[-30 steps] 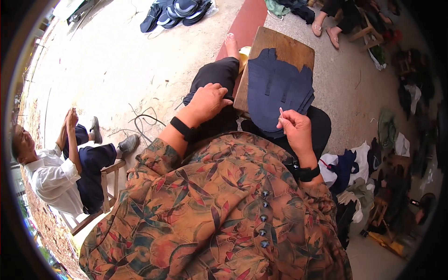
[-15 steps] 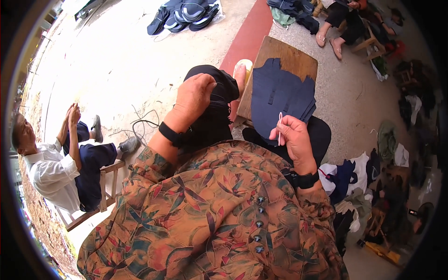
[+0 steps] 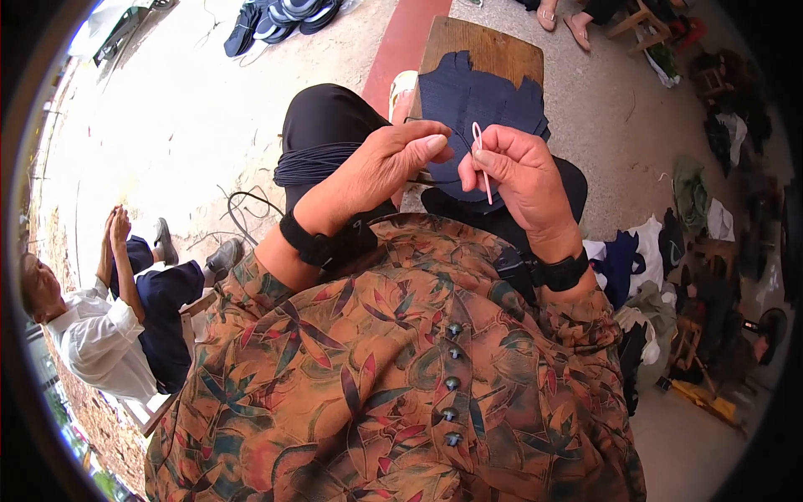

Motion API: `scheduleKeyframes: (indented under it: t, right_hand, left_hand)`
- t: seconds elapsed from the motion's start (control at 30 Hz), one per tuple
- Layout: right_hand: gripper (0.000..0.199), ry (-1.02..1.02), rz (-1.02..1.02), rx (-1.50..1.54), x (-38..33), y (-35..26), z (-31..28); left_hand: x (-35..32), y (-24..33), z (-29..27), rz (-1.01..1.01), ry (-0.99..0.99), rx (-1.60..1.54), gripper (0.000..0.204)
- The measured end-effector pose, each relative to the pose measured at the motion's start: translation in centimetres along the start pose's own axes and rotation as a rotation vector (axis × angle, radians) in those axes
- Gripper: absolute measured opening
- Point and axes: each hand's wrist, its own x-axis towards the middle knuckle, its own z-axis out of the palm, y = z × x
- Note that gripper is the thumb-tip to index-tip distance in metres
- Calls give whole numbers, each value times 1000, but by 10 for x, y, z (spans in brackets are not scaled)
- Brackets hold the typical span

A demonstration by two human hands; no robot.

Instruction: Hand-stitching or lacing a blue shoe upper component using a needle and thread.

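Note:
My right hand [image 3: 531,180] pinches a long pale pink needle [image 3: 478,135] with an eye at its top, held upright in front of my lap. Close beside it, my left hand [image 3: 368,171] has thumb and forefinger pressed together on a thin dark cord [image 3: 459,139], which loops across the gap to the right fingers. Whether the cord passes through the needle's eye I cannot tell. A wound bundle of dark cord [image 3: 314,166] rests over my left knee. Behind the hands lies a stack of dark blue cut pieces [image 3: 477,96], partly covered by my fingers.
The stack lies on a wooden stool [image 3: 502,52] between my knees. A seated person [image 3: 104,335] in a white shirt is at the left. Dark rounded pieces [image 3: 280,21] are piled at the far left. Heaped cloth [image 3: 640,259] lies on the right, and another person's feet [image 3: 577,29] show beyond.
My left hand has moved right and now sits close to my right hand, with the dark cord showing between them. The needle has risen slightly, and the view has shifted.

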Motion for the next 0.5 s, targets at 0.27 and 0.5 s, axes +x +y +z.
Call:
scheduleKeyframes:
  t: [0.27, 0.5]
  right_hand:
    - [17, -72, 108, -222, -14, 19, 4]
    - [17, -65, 91, -252, 6, 10, -20]
  left_hand:
    - [38, 13, 23, -88, 59, -678, 27]
    - [57, 15, -1, 172, 262, -783, 25]
